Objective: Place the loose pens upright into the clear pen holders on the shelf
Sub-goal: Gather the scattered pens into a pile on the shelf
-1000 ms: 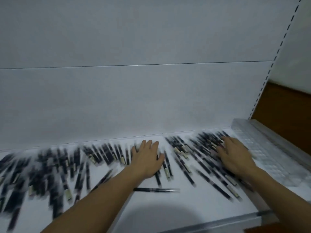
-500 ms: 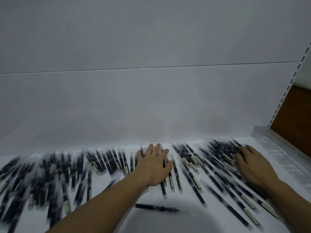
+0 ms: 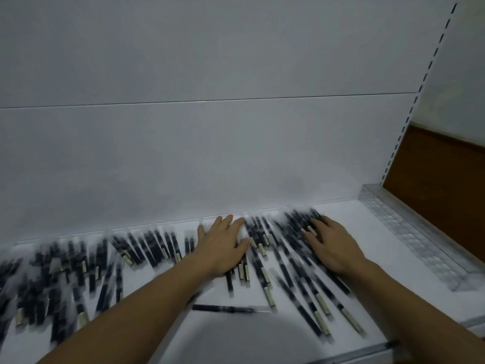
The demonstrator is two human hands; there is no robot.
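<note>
I see both hands lying flat on the loose pens [image 3: 152, 248], palms down. My left hand [image 3: 223, 245] has straight, spread fingers and rests on several pens near the middle of the shelf [image 3: 367, 219]; it grips nothing. My right hand [image 3: 333, 248] is also released, with its fingers stretched out over a thick bundle of pens just to the right.

The pens are thin, round sticks with dark barrels, and many have a pale cream band near one end. They lie in a long, loose row across the white, smooth shelf, most of them pointing away from me or a little slanted. On the left side they are blurred and I cannot tell them apart. One dark pen [image 3: 225, 308] lies crosswise, alone, near the front of the shelf, under my left forearm.

The clear pen holder [image 3: 409, 237] is a long block of transparent plastic with a honeycomb pattern of small holes. It lies along the right end of the shelf, apart from both hands, and I see no pen in it.

Behind is a flat, matt white back panel [image 3: 210, 153] with one thin horizontal seam, and at the right a slotted upright [image 3: 420, 88] beside a brown wooden board [image 3: 446, 179].
</note>
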